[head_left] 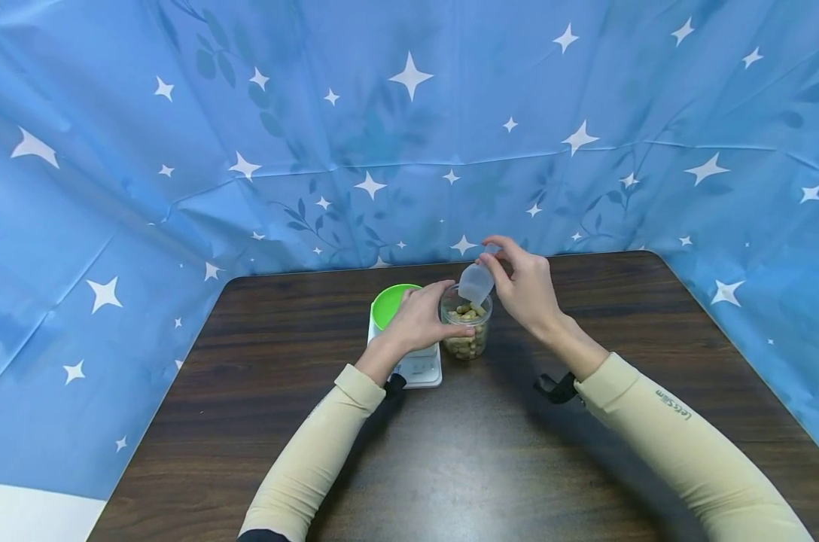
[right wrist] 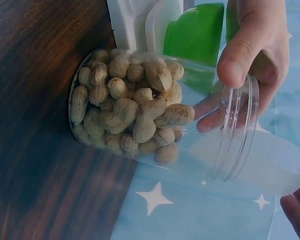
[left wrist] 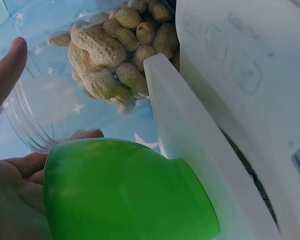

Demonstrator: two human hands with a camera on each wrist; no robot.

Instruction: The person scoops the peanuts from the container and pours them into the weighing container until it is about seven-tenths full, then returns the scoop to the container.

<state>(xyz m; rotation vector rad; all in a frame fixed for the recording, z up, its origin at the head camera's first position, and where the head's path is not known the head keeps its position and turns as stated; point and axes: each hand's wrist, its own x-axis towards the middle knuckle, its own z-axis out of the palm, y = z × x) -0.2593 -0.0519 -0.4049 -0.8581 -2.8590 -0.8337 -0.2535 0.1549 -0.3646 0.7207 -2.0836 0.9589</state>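
A clear plastic jar (head_left: 467, 348) of unshelled peanuts (right wrist: 135, 107) stands on the table. My left hand (head_left: 418, 320) grips the jar near its mouth; in the right wrist view its thumb presses one side of the rim (right wrist: 240, 132) and its fingers lie round the far side. My right hand (head_left: 528, 290) pinches a translucent white scoop (head_left: 476, 284) by its handle. The scoop's cup is tilted down into the jar's mouth, above the peanuts. Whether the scoop holds any peanuts, I cannot tell.
Left of the jar is a white kitchen scale (head_left: 421, 370) with a green bowl (head_left: 385, 309) on it, partly hidden by the left hand and forearm. The dark wooden table (head_left: 491, 467) backs onto a blue star-patterned cloth (head_left: 409, 135).
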